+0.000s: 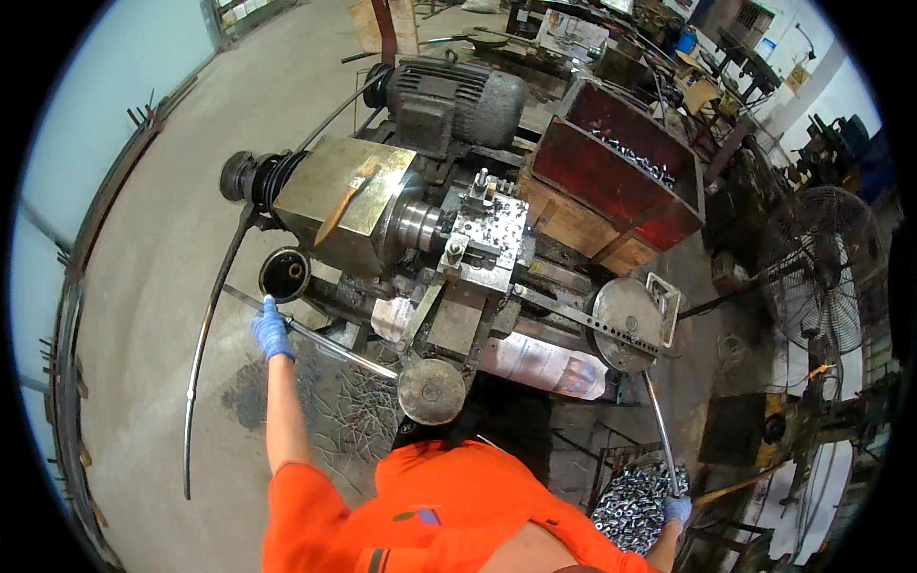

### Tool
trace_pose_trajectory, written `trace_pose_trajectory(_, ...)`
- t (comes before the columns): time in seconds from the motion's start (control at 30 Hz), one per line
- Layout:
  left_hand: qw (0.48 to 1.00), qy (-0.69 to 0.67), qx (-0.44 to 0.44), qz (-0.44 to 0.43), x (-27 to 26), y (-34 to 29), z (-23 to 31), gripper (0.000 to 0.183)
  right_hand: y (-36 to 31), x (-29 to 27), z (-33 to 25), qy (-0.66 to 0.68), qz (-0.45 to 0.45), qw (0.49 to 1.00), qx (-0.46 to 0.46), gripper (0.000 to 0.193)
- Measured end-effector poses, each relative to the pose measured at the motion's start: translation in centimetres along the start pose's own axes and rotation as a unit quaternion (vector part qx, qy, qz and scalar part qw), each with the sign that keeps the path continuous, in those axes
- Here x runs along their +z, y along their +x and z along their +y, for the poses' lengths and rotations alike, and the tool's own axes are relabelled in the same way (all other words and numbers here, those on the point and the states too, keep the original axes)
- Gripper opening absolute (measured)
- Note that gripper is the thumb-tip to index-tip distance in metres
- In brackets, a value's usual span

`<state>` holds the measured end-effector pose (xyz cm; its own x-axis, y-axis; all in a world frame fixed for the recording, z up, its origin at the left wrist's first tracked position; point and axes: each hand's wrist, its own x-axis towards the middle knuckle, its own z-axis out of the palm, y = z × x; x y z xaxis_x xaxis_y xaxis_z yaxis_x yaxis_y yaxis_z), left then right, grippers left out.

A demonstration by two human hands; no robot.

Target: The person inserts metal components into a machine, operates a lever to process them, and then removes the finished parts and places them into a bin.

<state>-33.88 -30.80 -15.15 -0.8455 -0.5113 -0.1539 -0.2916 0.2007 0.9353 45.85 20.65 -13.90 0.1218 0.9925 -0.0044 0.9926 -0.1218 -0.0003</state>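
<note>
Both my hands wear blue gloves. My left hand (pixel 271 332) is closed on a steel lever (pixel 339 351) that runs into a round metal hub (pixel 432 391) at the front of a lathe-like machine. Over at the lower right, my right hand (pixel 677 510) grips the lower end of another long lever (pixel 659 420), which hangs from a large round disc (pixel 626 325). Between the two levers, a chip-strewn tool block (pixel 489 234) sits close to the machine's chuck (pixel 420 226). A wooden-handled brush (pixel 346 205) lies on the brass-coloured headstock (pixel 315 181).
A motor (pixel 458 100) stands behind the headstock. A red bin (pixel 611 172) at the back right holds small metal parts. Beside my right hand is a basket of shiny metal pieces (pixel 630 506). A dark-lined round pot (pixel 286 274) sits near my left hand. A fan (pixel 821 267) stands right.
</note>
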Motion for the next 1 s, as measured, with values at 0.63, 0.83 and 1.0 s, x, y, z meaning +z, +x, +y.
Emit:
trace_pose_trajectory(0.63, 0.977, -0.207, -0.02, -0.051, 1.8, -0.2, -0.6, 0.025, -0.8, 0.3, 0.0, -0.044, -0.045, 0.998, 0.022, 0.033)
trace_pose_trajectory(0.83, 0.975, -0.212, -0.032, -0.053, 1.7, -0.8, 0.0, 0.025, -1.3, 0.0, -0.5, -0.042, -0.043, 0.998, 0.033, 0.034)
trace_pose_trajectory(1.0, 0.973, -0.222, -0.038, -0.054, 1.8, -1.1, 0.4, 0.025, -1.2, 0.9, 0.4, -0.028, -0.015, 0.999, 0.029, 0.037)
